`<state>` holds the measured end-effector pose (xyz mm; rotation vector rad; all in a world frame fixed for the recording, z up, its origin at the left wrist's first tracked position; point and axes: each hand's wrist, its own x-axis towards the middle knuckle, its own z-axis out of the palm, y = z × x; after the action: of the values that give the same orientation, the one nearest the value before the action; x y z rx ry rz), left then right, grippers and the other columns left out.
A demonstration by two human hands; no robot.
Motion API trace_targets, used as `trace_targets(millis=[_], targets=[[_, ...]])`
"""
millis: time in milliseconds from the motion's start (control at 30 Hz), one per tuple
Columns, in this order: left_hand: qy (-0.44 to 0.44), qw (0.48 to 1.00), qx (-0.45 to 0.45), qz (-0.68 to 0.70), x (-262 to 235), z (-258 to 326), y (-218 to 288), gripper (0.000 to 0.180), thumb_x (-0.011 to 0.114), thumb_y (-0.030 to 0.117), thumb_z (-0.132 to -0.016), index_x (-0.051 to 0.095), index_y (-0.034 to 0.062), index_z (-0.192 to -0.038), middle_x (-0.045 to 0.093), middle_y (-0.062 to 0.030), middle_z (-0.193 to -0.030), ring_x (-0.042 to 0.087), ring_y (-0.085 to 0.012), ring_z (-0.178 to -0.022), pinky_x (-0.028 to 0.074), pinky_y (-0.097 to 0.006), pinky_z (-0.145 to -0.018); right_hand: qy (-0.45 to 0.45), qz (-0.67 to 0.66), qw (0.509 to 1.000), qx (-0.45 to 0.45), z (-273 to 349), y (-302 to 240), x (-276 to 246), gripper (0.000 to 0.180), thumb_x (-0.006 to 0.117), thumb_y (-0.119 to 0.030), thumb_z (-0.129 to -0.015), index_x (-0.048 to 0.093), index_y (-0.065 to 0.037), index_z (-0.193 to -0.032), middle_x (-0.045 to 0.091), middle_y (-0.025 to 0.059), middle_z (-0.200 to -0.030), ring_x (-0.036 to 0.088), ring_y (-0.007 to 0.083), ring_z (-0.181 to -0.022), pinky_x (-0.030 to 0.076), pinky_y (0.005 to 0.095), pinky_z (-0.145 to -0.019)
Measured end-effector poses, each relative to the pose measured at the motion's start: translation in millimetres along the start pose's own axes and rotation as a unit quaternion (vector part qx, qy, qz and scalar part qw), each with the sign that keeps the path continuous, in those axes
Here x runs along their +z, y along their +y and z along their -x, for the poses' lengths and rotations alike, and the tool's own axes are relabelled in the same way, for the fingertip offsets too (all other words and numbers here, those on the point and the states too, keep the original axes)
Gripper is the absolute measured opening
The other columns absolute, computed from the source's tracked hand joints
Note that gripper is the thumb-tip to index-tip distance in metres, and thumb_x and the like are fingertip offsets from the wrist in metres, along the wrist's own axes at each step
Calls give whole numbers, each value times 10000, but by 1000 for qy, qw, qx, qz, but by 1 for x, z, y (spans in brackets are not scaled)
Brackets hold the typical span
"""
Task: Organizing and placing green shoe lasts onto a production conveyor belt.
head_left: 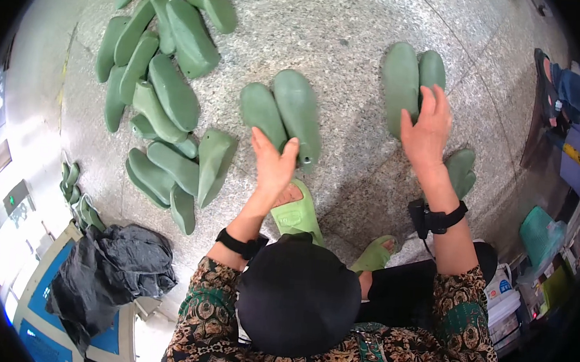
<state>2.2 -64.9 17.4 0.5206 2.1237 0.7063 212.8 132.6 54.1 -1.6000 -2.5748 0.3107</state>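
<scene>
Two green shoe lasts [296, 108] lie side by side on the speckled floor, toes pointing away from me. My left hand [274, 165] is at their near end, thumb and fingers closed about the heel of the left last [262, 109]. Farther right is another pair, a longer green shoe last [399, 81] and a partly covered one [432, 69]. Over the near part of that pair rests my right hand [428, 131], fingers spread and thumb apart, touching the lasts. Its palm hides the covered last's heel.
Many loose green lasts [172, 94] lie in a heap at the left. More lasts [461, 170] sit beside my right wrist. My green slippers [299, 211] stand between my arms. A black plastic bag [112, 273] covers a blue-panelled frame at lower left; bags and bins [542, 236] line the right.
</scene>
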Motion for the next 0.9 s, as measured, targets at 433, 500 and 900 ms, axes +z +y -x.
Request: trace_targets(millis=[433, 500, 900], targets=[[-126, 991, 35, 24, 99, 0, 78, 1122, 712, 348, -707, -52, -181, -1337, 7, -462, -1360, 49, -540, -1317, 163, -477, -1098, -169, 31, 982, 79, -13, 52, 3, 567, 559, -457, -790, 564, -55, -1189, 318, 247, -1397, 445, 400, -1189, 397, 474, -952], [-152, 987, 43, 12, 116, 0, 85, 1191, 724, 407, -687, -89, -170, -1338, -4, -453, -1366, 62, -530, -1318, 182, -454, -1094, -169, 47, 982, 75, -19, 72, 3, 571, 553, -453, -796, 555, -53, -1203, 352, 262, -1372, 467, 404, -1164, 406, 453, -952], [-246, 960, 30, 130, 45, 8, 62, 714, 676, 178, -783, 311, -73, -1343, 507, -226, -1234, 504, -258, -1152, 443, -347, -916, -85, 67, 975, 192, 4, 189, -24, 787, 541, -554, -806, 429, 53, -1294, 409, 290, -1326, 403, 405, -1227, 313, 408, -1039]])
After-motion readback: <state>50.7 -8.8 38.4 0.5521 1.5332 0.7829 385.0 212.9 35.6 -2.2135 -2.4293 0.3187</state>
